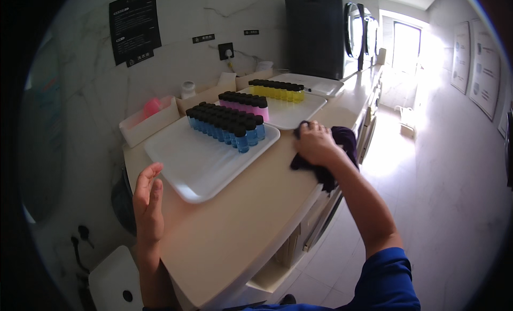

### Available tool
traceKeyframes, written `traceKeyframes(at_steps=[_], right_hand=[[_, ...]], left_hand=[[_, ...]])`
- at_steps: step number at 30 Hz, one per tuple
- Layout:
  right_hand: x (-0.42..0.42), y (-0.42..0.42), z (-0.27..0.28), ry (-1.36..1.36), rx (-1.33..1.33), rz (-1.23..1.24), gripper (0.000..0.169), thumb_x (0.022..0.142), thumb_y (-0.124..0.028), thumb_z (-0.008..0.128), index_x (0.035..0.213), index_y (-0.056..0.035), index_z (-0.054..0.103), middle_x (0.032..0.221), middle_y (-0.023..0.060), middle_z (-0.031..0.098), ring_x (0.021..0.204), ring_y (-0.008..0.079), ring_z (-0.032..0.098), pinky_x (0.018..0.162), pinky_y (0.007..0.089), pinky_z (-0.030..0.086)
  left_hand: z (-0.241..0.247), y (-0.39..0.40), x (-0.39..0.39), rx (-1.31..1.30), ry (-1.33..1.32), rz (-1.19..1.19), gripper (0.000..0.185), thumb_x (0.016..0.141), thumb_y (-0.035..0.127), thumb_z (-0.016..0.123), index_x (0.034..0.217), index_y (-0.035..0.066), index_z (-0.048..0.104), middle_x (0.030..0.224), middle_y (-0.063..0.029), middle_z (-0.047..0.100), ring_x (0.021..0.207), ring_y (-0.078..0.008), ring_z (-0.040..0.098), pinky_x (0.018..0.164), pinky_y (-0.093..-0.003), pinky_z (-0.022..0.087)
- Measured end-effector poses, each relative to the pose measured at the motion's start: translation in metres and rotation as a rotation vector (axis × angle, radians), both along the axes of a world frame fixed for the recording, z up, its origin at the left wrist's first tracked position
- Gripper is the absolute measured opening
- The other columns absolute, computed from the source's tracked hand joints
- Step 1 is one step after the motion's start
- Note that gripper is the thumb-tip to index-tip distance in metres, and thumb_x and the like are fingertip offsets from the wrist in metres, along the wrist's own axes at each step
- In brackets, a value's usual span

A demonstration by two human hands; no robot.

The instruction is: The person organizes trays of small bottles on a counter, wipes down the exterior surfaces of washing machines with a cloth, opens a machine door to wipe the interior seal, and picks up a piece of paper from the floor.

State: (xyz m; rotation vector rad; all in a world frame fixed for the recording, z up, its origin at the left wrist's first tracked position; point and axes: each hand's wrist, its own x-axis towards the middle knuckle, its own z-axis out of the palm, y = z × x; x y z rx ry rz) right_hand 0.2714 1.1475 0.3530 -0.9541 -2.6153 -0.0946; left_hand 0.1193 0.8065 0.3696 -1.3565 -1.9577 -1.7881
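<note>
My right hand (317,143) grips a dark cloth (345,139) and presses it on the beige countertop (240,214) near its front edge. Part of the cloth hangs over that edge. My left hand (149,202) is raised beside the near left corner of a white tray (192,170), fingers apart and holding nothing. On this tray stand rows of black-capped bottles with blue liquid (241,142). Just behind are similar bottles with pink liquid (261,111). Farther back, bottles with yellow liquid (289,95) stand on a second white tray (316,108).
A white bin (150,120) with a pink item sits against the wall, near a clear cup (188,89). Another tray (320,84) lies by a dark machine (314,34) with round doors. A white basin (114,279) is at lower left; a tiled aisle runs along the right.
</note>
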Motion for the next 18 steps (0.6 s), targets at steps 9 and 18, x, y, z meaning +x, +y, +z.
traceKeyframes(at_steps=[9,18], right_hand=[[-0.002,-0.223,0.009,0.054,0.131,0.389,0.059,0.089,-0.037,0.047,0.117,0.0142,0.041,0.119,0.0361,0.043,0.110,0.0456,0.047,0.095,0.0466,0.037],[-0.008,-0.290,0.004,0.159,0.013,0.794,0.042,0.086,-0.024,0.052,0.118,0.0025,0.047,0.122,0.0233,0.045,0.115,0.0342,0.046,0.098,0.0403,0.033]], left_hand=[[-0.006,-0.005,-0.010,0.180,-0.151,-0.191,0.043,0.094,0.028,0.046,0.119,-0.007,0.046,0.121,-0.0168,0.049,0.117,-0.0206,0.042,0.103,-0.0318,0.027],[-0.016,0.001,-0.018,0.118,-0.126,-0.299,0.039,0.094,0.031,0.049,0.111,-0.004,0.053,0.108,-0.0119,0.058,0.103,-0.0166,0.051,0.092,-0.0278,0.037]])
